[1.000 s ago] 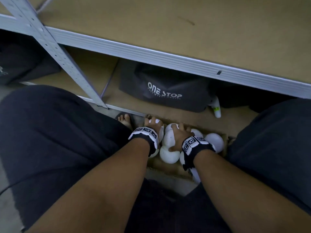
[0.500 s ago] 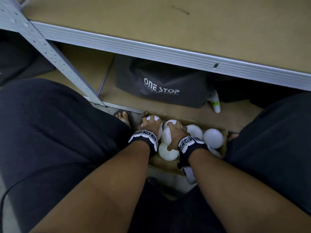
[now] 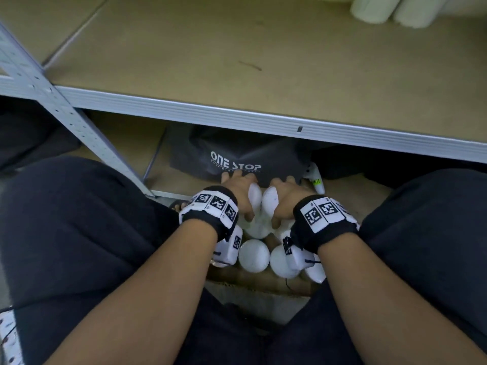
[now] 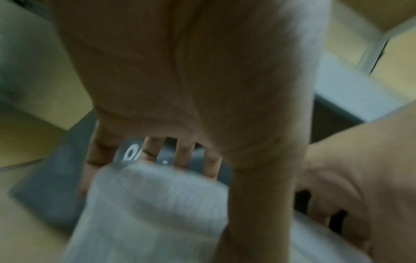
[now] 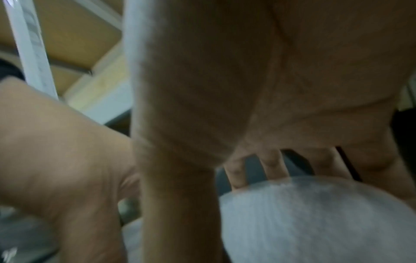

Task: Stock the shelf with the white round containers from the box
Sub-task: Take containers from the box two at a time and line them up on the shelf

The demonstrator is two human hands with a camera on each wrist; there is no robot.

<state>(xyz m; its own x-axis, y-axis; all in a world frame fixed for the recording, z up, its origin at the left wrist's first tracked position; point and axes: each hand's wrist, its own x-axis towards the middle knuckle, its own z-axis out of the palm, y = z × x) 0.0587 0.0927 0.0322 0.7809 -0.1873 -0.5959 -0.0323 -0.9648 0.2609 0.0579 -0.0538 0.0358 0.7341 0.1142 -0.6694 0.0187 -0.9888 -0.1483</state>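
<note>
Versus 0.5 s ago: both hands are now sitting higher, out over the far edge of the box (image 3: 253,281), each gripping 1 white round container; earlier both were pressing down among the containers inside it. More of the shelf board (image 3: 237,48) is showing.

Left hand (image 3: 238,197) is wrapping its fingers over the far side of the left container (image 3: 255,197), thumb on the near side — clamped on it. In the left wrist view the fingers (image 4: 150,151) are curling behind a blurred white cylinder wall (image 4: 153,204).

Right hand (image 3: 286,204) is clamping the right container (image 3: 269,200) the same way; in the right wrist view its fingers (image 5: 273,163) are hooking over a smooth domed white top (image 5: 315,213).

The 2 held containers are nearly touching, above the box and in front of the lower shelf opening.

Remaining containers (image 3: 253,255) are standing in the brown cardboard box — matte white, round tops.

Shelf: tan fibreboard, ribbed pale-grey metal front rail (image 3: 263,119), perforated upright (image 3: 68,119). A dark fabric bag (image 3: 237,159) printed "ONE STOP" is lying underneath.
</note>
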